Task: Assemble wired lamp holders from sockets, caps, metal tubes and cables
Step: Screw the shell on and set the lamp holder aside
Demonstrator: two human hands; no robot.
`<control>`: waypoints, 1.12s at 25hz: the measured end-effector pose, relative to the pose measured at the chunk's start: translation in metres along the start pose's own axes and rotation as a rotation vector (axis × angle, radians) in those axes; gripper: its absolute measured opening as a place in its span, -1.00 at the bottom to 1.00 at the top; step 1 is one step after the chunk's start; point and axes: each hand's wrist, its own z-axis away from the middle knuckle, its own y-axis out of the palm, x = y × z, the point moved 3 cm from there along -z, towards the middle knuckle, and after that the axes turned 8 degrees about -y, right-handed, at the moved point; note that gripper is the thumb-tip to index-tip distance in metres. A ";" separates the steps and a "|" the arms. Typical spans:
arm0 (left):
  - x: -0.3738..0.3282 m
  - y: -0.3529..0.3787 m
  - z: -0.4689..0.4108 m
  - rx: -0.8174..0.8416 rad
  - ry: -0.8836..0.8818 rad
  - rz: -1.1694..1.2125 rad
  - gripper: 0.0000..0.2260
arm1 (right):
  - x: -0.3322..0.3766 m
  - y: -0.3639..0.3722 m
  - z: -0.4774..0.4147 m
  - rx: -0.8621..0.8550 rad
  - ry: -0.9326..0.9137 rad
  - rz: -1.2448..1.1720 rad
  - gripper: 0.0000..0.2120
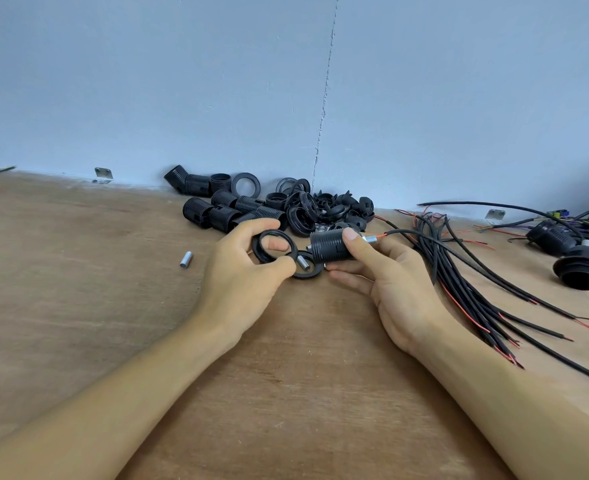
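My left hand [248,271] pinches a black threaded ring [259,249] between thumb and fingers, held just above the table. My right hand [386,282] grips a black threaded socket [329,245] lying sideways, thumb on top. A small metal tube [371,239] sticks out of the socket's right end, with a black cable [424,237] and a red wire running out of it. Between the hands a second black ring [315,270] lies flat on the table, and a short metal tube [303,263] rests on it.
A heap of black sockets, rings and caps [272,207] lies against the blue wall. A loose metal tube [186,259] lies left of my hands. A bundle of black cables [487,289] fans out at the right, with wired lamp holders [577,261] beyond it.
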 end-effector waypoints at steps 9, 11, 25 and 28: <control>0.001 0.009 0.008 0.111 0.195 -0.175 -0.43 | -0.001 -0.001 -0.001 0.100 -0.021 -0.042 -0.66; -0.001 0.011 0.012 0.128 0.223 -0.211 -0.39 | 0.000 -0.001 0.000 0.086 -0.024 -0.045 -0.63; -0.004 0.009 0.003 0.231 -0.005 0.171 -0.66 | 0.000 0.002 0.002 0.117 -0.052 -0.024 -0.89; -0.004 0.008 0.001 0.307 -0.068 0.264 -0.75 | 0.000 0.000 0.000 0.130 -0.007 -0.093 -0.67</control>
